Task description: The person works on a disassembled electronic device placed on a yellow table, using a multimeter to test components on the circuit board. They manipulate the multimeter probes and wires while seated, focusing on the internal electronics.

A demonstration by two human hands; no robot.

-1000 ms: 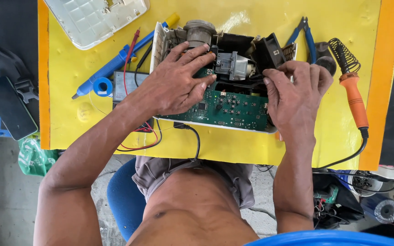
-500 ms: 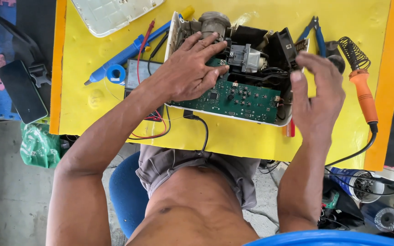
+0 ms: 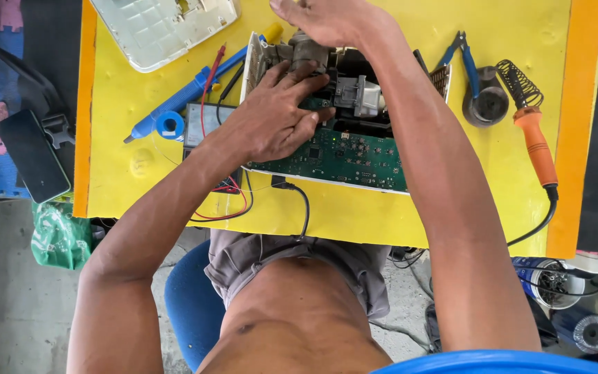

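Fingers of the left hand (image 3: 271, 121) are lying spread flat on the green circuit board (image 3: 344, 156) (casing opened), while the right hand (image 3: 327, 21) is reaching beyond it, its grip impossible to tell.

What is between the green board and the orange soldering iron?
In the head view, blue-handled pliers and a round dark holder lie between the green board and the orange soldering iron.

Bright even daylight, soft shadows, sharp focus.

head camera, looking steeply down, close over yellow table (image 3: 147, 159)
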